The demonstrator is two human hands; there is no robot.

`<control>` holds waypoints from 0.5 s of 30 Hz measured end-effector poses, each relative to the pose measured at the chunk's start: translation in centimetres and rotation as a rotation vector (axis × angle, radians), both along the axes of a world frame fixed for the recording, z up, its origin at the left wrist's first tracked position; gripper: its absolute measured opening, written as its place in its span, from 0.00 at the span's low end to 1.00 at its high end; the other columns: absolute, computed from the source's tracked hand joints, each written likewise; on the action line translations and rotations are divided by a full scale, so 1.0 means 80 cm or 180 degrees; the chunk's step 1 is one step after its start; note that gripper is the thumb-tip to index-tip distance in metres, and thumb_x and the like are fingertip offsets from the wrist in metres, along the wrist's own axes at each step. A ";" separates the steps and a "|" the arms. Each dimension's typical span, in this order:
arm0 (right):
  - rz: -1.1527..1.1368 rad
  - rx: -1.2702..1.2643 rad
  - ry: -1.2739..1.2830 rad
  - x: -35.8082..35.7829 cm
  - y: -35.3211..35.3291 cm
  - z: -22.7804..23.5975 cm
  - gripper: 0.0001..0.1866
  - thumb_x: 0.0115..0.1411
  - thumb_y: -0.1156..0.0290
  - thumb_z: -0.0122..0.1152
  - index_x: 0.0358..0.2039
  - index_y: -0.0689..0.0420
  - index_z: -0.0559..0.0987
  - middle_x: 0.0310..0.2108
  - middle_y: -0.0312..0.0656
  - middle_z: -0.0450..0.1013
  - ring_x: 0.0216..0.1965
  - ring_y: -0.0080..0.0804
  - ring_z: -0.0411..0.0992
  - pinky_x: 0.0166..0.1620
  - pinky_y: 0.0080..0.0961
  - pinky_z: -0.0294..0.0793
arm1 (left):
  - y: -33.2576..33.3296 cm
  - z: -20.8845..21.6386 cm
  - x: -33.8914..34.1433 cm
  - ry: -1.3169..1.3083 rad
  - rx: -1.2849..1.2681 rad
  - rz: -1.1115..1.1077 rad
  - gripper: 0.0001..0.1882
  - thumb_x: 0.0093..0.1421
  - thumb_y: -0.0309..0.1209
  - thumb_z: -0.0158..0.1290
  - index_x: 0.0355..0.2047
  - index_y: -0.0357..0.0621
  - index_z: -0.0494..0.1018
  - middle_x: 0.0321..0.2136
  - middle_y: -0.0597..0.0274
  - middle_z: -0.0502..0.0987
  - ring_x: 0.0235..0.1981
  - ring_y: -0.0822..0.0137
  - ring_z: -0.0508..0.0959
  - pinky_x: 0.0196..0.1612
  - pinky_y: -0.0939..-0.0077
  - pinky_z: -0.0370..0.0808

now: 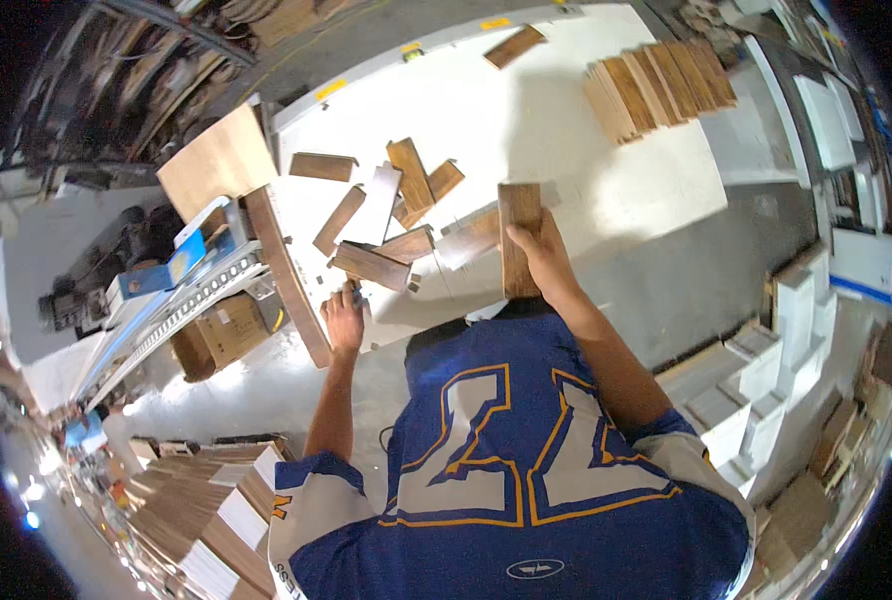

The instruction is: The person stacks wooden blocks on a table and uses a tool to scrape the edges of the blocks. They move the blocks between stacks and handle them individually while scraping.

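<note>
Over the white table (pixel 436 100), the right hand (pixel 544 258) clamps a brown board (pixel 516 267), apparently being positioned, its next move calling for steady support; what the half-curled left hand (pixel 343 320) holds is unclear.

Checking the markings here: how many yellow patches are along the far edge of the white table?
3 in view along the far edge of the white table: the left patch, the smaller middle patch and the right patch. Others could be hidden from this camera.
</note>
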State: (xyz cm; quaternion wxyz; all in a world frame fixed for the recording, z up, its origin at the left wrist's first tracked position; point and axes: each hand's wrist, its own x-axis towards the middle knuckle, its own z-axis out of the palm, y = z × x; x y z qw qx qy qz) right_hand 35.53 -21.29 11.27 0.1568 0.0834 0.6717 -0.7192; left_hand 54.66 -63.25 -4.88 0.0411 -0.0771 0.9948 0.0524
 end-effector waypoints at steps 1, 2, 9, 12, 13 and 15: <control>0.0023 0.0197 0.0197 0.000 0.005 -0.010 0.25 0.75 0.63 0.65 0.63 0.63 0.70 0.49 0.48 0.78 0.49 0.33 0.78 0.52 0.31 0.80 | 0.006 0.006 0.005 -0.0083 -0.0161 0.0040 0.36 0.67 0.33 0.64 0.74 0.40 0.67 0.56 0.44 0.80 0.60 0.45 0.77 0.73 0.41 0.64; 0.0203 0.0261 -0.0041 -0.001 0.015 -0.017 0.25 0.74 0.66 0.65 0.64 0.63 0.67 0.52 0.48 0.76 0.53 0.34 0.75 0.56 0.31 0.78 | 0.014 0.015 0.009 -0.0134 -0.0172 0.0192 0.35 0.67 0.31 0.62 0.73 0.40 0.68 0.55 0.43 0.80 0.59 0.44 0.78 0.75 0.40 0.62; 0.0792 -0.0467 0.0182 -0.004 0.020 -0.027 0.25 0.79 0.73 0.60 0.70 0.62 0.62 0.58 0.44 0.73 0.59 0.29 0.72 0.63 0.31 0.74 | 0.170 0.131 0.032 0.0539 0.1473 0.1632 0.22 0.78 0.33 0.54 0.65 0.32 0.71 0.54 0.44 0.78 0.46 0.44 0.82 0.52 0.51 0.81; 0.1354 -0.0209 0.0285 -0.014 0.021 -0.004 0.30 0.79 0.74 0.59 0.74 0.62 0.58 0.63 0.47 0.70 0.63 0.34 0.71 0.66 0.34 0.72 | 0.255 0.166 -0.012 0.0607 0.3868 0.3345 0.26 0.79 0.45 0.57 0.65 0.37 0.72 0.50 0.57 0.81 0.41 0.62 0.81 0.44 0.66 0.80; 0.1548 -0.0047 0.0519 -0.017 0.019 0.004 0.31 0.79 0.73 0.59 0.75 0.62 0.57 0.64 0.49 0.70 0.64 0.37 0.71 0.67 0.36 0.72 | 0.276 0.179 -0.032 0.0619 0.4434 0.3492 0.27 0.78 0.48 0.58 0.66 0.39 0.73 0.48 0.60 0.81 0.40 0.67 0.80 0.42 0.70 0.80; 0.1907 0.0154 0.1136 -0.020 0.013 0.020 0.34 0.78 0.71 0.60 0.76 0.62 0.55 0.65 0.54 0.70 0.65 0.43 0.71 0.69 0.40 0.70 | 0.330 0.206 -0.070 0.1130 0.6031 0.3671 0.24 0.77 0.46 0.59 0.64 0.43 0.75 0.44 0.64 0.83 0.40 0.72 0.80 0.43 0.76 0.78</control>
